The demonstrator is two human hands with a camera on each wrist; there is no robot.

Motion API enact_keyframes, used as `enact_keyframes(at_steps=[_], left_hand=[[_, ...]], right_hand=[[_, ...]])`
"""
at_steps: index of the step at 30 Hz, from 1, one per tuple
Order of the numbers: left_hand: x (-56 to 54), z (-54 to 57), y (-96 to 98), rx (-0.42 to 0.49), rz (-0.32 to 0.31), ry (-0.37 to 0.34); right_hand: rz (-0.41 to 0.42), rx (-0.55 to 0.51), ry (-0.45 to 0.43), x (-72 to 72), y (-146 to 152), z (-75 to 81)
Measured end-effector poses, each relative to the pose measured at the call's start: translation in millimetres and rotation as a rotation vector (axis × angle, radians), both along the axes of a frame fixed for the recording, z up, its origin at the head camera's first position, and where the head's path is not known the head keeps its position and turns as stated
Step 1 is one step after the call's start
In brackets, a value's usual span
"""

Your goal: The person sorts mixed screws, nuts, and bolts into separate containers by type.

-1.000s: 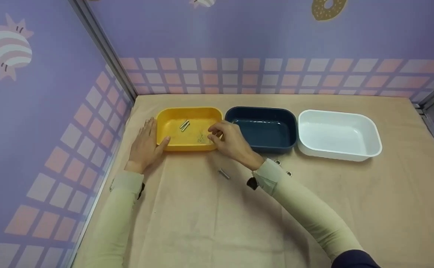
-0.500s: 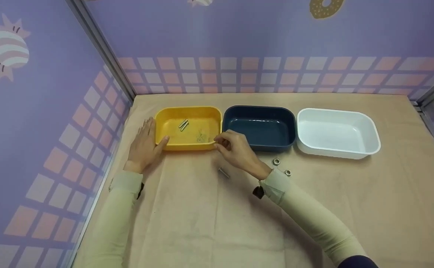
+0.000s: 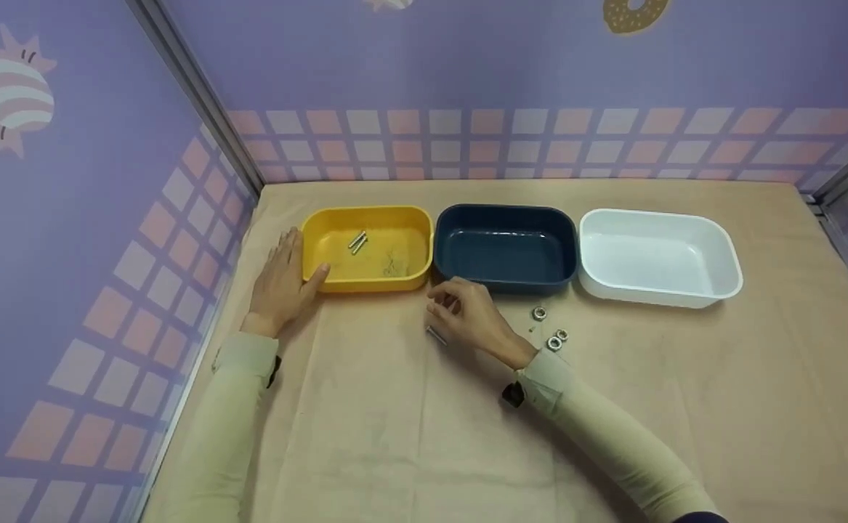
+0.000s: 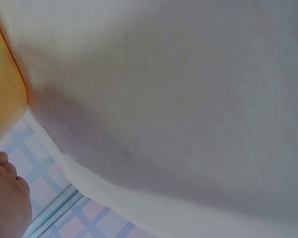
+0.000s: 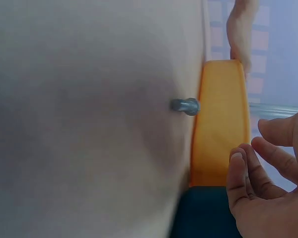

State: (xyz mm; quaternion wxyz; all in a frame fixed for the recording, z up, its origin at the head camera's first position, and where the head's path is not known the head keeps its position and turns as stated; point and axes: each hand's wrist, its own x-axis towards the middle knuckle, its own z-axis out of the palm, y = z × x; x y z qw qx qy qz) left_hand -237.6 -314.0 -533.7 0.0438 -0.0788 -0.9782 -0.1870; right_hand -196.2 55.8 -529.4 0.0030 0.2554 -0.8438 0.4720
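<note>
My left hand (image 3: 278, 285) rests against the left end of the yellow tray (image 3: 365, 285), its thumb at the front rim. Two screws (image 3: 359, 242) and some thin, small pieces (image 3: 392, 267) lie inside that tray. In front of the navy tray (image 3: 505, 287), my right hand (image 3: 473, 316) hovers with loosely bent fingers, nothing visible between them. Just below its fingertips a silver bolt (image 3: 437, 335) lies on the cloth; the right wrist view shows this bolt (image 5: 185, 106) apart from the fingers. The left wrist view catches only part of the left hand (image 4: 9, 198).
A white tray (image 3: 660, 296) stands right of the navy one. Several nuts (image 3: 554, 343) lie on the beige cloth (image 3: 365, 436) near the right wrist, beside a tiny speck. Patterned panels (image 3: 409, 73) enclose the back and sides.
My right hand has drawn back from over the yellow tray's right end toward the bolt on the cloth. The nuts beside its wrist have come into fuller view. My left hand stays put.
</note>
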Motion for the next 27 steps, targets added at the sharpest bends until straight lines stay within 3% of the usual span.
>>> enact_keyframes(at_steps=[7, 18, 27], left_hand=[[0.9, -1.7, 0.6, -0.001, 0.000, -0.009], [0.8, 0.7, 0.8, 0.005, -0.001, 0.010], [0.8, -0.9, -0.7, 0.003, 0.006, -0.005]], right_hand=[[0.038, 0.075, -0.027, 6.7, 8.6, -13.4], [0.146, 0.131, -0.152, 5.6, 17.8, -21.5], [0.143, 0.182, -0.165, 2.2, 16.6, -24.6]])
